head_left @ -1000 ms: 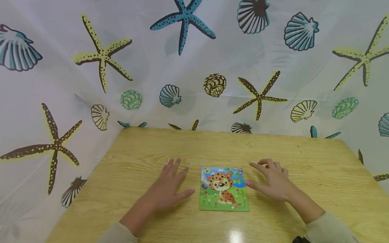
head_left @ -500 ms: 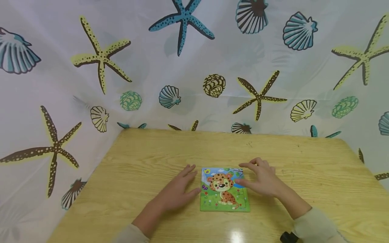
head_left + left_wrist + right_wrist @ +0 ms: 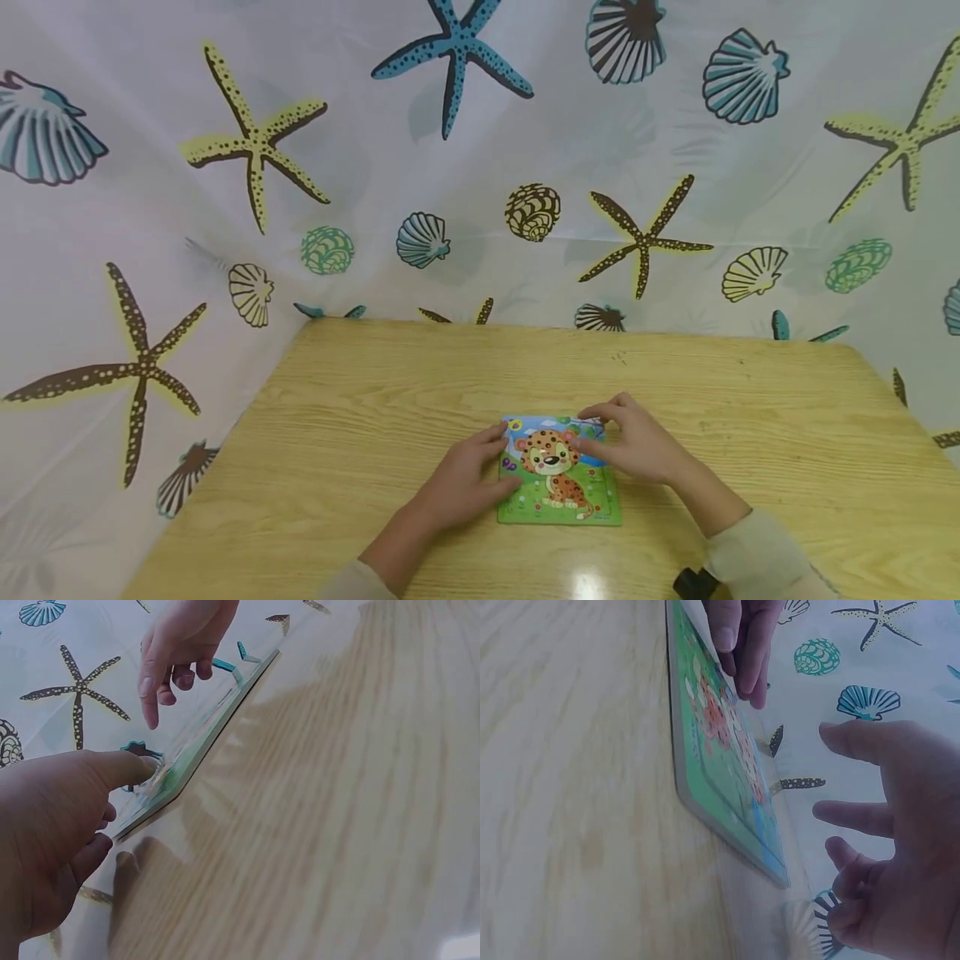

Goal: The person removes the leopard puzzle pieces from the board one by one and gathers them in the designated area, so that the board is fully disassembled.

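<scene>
A square jigsaw puzzle (image 3: 558,487) with a cartoon leopard on green grass lies flat on the wooden table, its pieces in the frame. At its left edge is my left hand (image 3: 462,483), the thumb over the picture and the fingertips by the upper left corner. In the left wrist view that thumb (image 3: 135,769) reaches the near end of the puzzle. My right hand (image 3: 641,442) hovers over the upper right corner, thumb and index finger spread apart. The right wrist view shows a gap between the right hand's fingers (image 3: 855,817) and the board.
The pale wooden table (image 3: 360,392) extends around the puzzle. A white cloth (image 3: 480,183) printed with starfish and shells hangs behind and at both sides. Near the right sleeve (image 3: 765,554) is a small black object (image 3: 693,583).
My left hand has moved right, from beside the puzzle to its left edge. My right hand has come left over the upper right corner. The puzzle has stayed almost in place.
</scene>
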`<state>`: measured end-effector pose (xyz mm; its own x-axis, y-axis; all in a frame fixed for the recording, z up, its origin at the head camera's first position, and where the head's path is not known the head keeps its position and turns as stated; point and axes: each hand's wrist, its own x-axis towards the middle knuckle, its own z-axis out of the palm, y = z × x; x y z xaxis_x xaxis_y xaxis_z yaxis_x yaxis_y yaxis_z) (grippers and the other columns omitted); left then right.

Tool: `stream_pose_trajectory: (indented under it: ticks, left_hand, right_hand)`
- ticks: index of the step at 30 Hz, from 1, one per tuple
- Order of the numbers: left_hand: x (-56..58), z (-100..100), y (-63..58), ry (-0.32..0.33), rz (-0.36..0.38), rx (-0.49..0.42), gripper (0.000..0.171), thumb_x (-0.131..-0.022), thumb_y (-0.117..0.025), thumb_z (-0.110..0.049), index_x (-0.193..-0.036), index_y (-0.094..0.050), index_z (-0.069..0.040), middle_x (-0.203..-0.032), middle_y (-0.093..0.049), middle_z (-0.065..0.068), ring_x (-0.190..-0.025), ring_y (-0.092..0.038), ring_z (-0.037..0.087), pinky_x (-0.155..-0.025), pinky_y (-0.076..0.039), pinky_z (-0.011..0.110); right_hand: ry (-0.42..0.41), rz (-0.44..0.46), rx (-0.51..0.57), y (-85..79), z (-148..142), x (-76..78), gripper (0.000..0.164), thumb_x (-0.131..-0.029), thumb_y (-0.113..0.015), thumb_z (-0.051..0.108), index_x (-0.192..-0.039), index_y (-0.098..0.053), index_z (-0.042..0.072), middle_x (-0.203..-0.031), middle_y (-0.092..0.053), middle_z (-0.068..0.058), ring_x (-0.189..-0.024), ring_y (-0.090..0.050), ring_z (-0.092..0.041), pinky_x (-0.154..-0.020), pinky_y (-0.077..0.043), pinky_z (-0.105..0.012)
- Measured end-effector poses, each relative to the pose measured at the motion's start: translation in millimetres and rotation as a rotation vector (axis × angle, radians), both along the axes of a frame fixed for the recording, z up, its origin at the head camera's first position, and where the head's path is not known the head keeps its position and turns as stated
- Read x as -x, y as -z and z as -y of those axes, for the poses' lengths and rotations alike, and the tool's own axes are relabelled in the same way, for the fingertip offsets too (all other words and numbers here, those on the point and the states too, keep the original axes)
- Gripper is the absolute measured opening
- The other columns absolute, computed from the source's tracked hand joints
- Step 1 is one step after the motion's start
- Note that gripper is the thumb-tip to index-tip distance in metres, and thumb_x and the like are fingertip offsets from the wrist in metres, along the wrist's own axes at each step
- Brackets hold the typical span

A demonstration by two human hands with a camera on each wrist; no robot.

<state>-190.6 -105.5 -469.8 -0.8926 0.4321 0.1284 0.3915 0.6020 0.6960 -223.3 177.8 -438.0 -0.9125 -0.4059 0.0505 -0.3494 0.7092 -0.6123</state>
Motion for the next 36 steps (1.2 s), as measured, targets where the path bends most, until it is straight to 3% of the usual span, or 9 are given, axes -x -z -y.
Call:
stream_pose_trajectory:
  ticks: [10, 18, 28, 36]
  left_hand:
    - [-0.5, 1, 3.7, -0.023, 0.020, 0.000, 0.067, -0.087, -0.078, -0.035, -0.137, -0.056, 0.005, -0.155, -0.044, 0.013, -0.143, -0.041, 0.039, -0.118, -0.035, 0.054]
    - [1.4, 3, 5.7, -0.001, 0.000, -0.033, 0.058, -0.087, -0.078, -0.032, -0.131, -0.062, 0.003, -0.150, -0.051, 0.010, -0.140, -0.046, 0.036, -0.116, -0.039, 0.052]
    - [3.1, 1, 9.1, 0.015, 0.010, -0.068, 0.057, -0.087, -0.079, -0.033, -0.128, -0.064, 0.003, -0.144, -0.057, 0.010, -0.140, -0.048, 0.029, -0.115, -0.040, 0.049]
    - [3.4, 2, 14.4, 0.012, -0.019, -0.079, 0.049, -0.085, -0.081, -0.030, -0.122, -0.069, 0.001, -0.142, -0.060, 0.009, -0.139, -0.050, 0.027, -0.113, -0.043, 0.046]
  right_hand:
    - [-0.106, 0.003, 0.119, 5.2, 25, 9.3, 0.042, -0.091, -0.074, 0.034, -0.120, -0.070, 0.005, -0.100, -0.065, -0.011, -0.075, -0.056, -0.015, -0.061, -0.049, -0.025]
    - [-0.115, 0.108, 0.177, 6.2, 44, 12.3, 0.041, -0.093, -0.072, 0.033, -0.122, -0.068, 0.004, -0.092, -0.063, -0.005, -0.057, -0.053, -0.010, -0.046, -0.046, -0.025]
    - [-0.063, 0.163, 0.169, 14.2, 61, 12.6, 0.042, -0.092, -0.073, 0.031, -0.122, -0.068, 0.003, -0.087, -0.064, -0.002, -0.062, -0.053, -0.012, -0.051, -0.044, -0.023]
    - [-0.049, 0.084, 0.123, 21.4, 63, 12.9, 0.039, -0.087, -0.079, 0.022, -0.119, -0.069, 0.004, -0.083, -0.061, 0.002, -0.068, -0.053, -0.010, -0.060, -0.045, -0.022]
